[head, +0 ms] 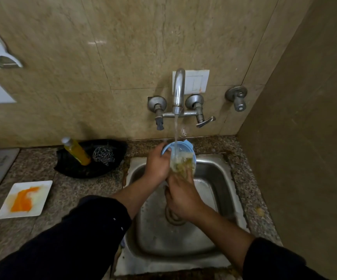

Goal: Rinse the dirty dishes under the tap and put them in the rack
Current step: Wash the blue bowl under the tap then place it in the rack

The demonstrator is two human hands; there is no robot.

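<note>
The blue bowl [185,144] was held over the back edge of the sink [214,178], tilted toward the person and right under the tap [178,89], whose stream of water [175,130] fell into it. Yellowish residue and water filled its inside. The left hand [157,164] gripped the bowl's left rim, thumb over the edge and fingers wrapped behind. The right hand [183,197] reached up from below with its fingers inside the bowl against the wet inner wall; the water blurred them, so whether they were straight or bent could not be told. Both dark sleeves [72,239] were pushed back from the wrists.

Below the hands, the drain [170,218] lay in the sink's floor. The sink was set into the right part of the speckled counter [72,195]. At the counter's back edge, just left of the sink, sat a black tray [72,168] carrying a yellow bottle [76,151], leaning, and a steel scrubber [103,155] beside it. Nearer the front left, a white square plate [42,188] lay flat, smeared with orange residue [22,201].
</note>
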